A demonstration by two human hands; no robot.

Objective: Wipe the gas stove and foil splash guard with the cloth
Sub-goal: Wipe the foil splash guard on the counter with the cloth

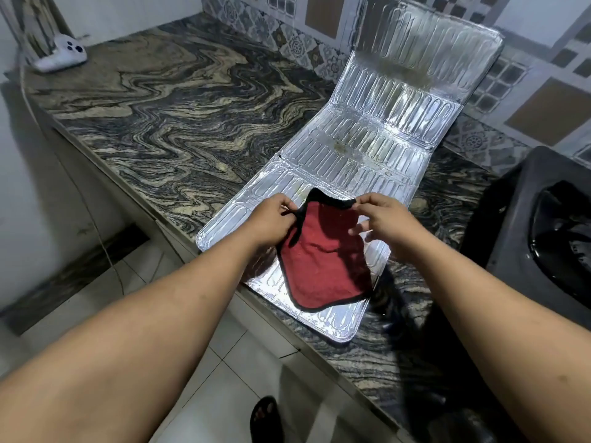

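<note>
A silver foil splash guard (377, 148) lies unfolded on the marbled counter, its far panel leaning up against the tiled wall. A red cloth (326, 260) with a black edge hangs over the guard's near panel. My left hand (271, 222) pinches the cloth's upper left edge. My right hand (383, 215) pinches its upper right corner. The cloth is spread between both hands. The black gas stove (524, 225) stands at the right edge of the view, only partly in frame.
The dark swirled stone counter (166, 116) stretches to the left and back. A white game controller (64, 52) rests at its far left corner. Patterned wall tiles (319, 24) back the counter. A white tiled floor and a sandalled foot (265, 417) show below.
</note>
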